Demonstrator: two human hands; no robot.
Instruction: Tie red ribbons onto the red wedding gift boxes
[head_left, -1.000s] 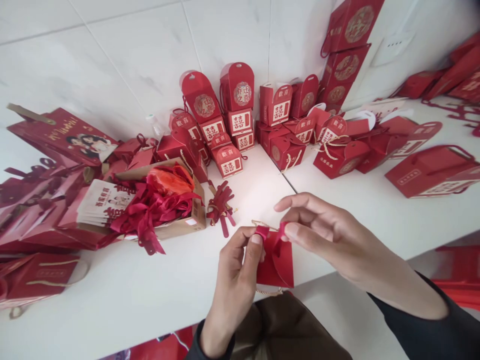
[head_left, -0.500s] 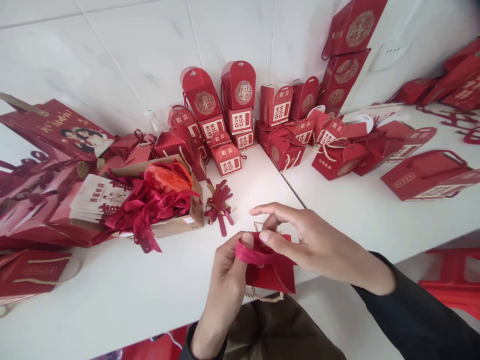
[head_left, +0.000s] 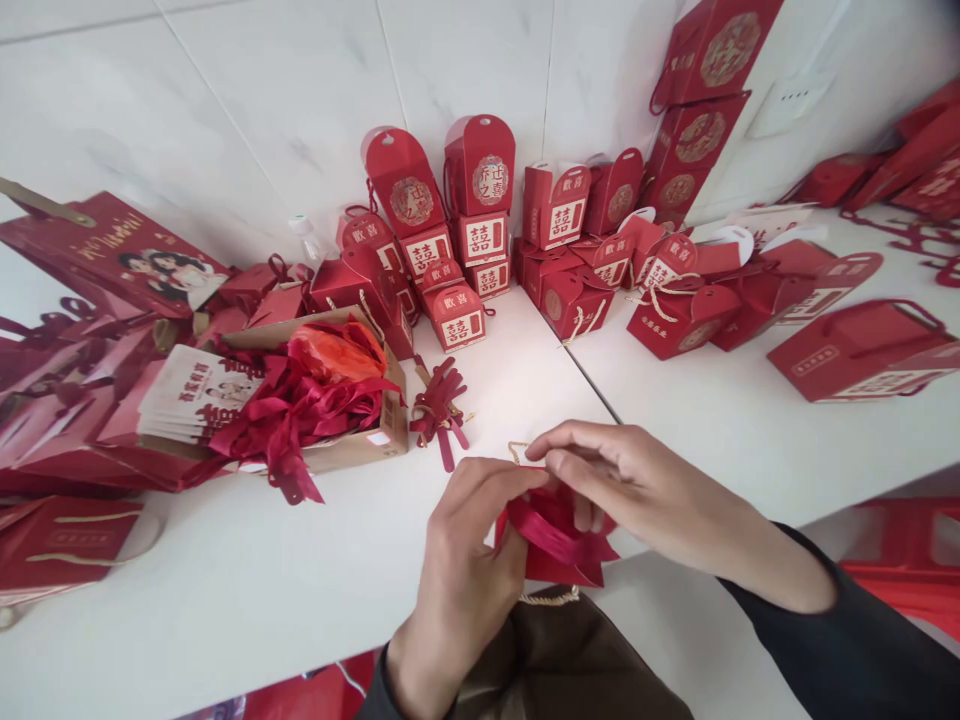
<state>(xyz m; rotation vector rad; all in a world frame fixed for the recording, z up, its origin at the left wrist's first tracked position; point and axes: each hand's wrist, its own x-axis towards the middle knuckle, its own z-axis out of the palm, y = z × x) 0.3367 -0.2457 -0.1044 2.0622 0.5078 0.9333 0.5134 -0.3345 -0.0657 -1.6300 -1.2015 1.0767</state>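
Observation:
At the table's front edge, a small red gift box [head_left: 544, 567] with a gold twisted cord [head_left: 553, 598] stands between my hands. A dark pink ribbon [head_left: 559, 535] forms a loop across its top. My left hand [head_left: 472, 540] is closed at the box's left side, its thumb and fingers around the ribbon and reaching over the top. Over the right side, my right hand [head_left: 637, 485] has bent fingers pinched together at the ribbon. Its fingertips are partly hidden, and the fingers cover much of the box's top.
A cardboard box [head_left: 352, 458] holds ribbons [head_left: 300, 410] and printed cards [head_left: 196, 390] on the left. Beside it lies a bundle of red and gold straps [head_left: 441, 405]. Red gift boxes [head_left: 454, 315] stand along the wall. Red bags [head_left: 67, 540] crowd the left, and a red stool [head_left: 911, 550] is below right.
Both hands and the gift box have shifted slightly right. My left fingers have come over the top of the box, and my right fingers have drawn in closer to the ribbon.

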